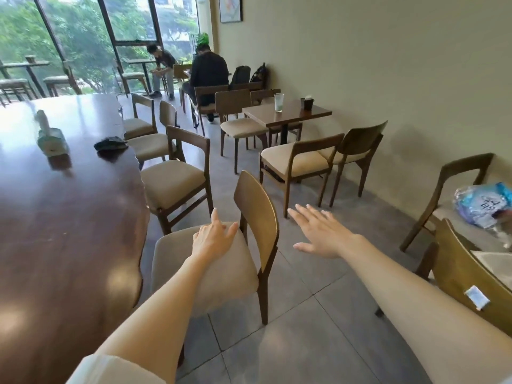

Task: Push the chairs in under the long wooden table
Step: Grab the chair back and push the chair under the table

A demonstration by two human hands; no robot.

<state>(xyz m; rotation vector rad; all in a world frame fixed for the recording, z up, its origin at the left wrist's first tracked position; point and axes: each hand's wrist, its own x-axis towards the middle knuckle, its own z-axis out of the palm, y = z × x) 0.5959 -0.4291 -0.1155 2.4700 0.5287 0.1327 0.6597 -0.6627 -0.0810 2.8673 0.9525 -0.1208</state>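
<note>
The long dark wooden table (63, 223) fills the left side. Along its right edge stand several wooden chairs with beige seats. The nearest chair (256, 217) is pulled out from the table, its curved backrest facing right. My left hand (213, 236) lies flat on the back of its seat cushion, just left of the backrest, fingers spread. My right hand (318, 234) hovers open in the air to the right of the backrest, apart from it, palm down. The second chair (177, 181) and two more behind it (146, 145) stand partly out from the table edge.
A small square table (288, 113) with a glass and several chairs stands at the right wall. A chair with a plastic bag (482, 203) and another chair (465, 275) crowd the near right. Two people sit at the back. A bottle (50, 137) and dark cloth (110, 144) lie on the long table.
</note>
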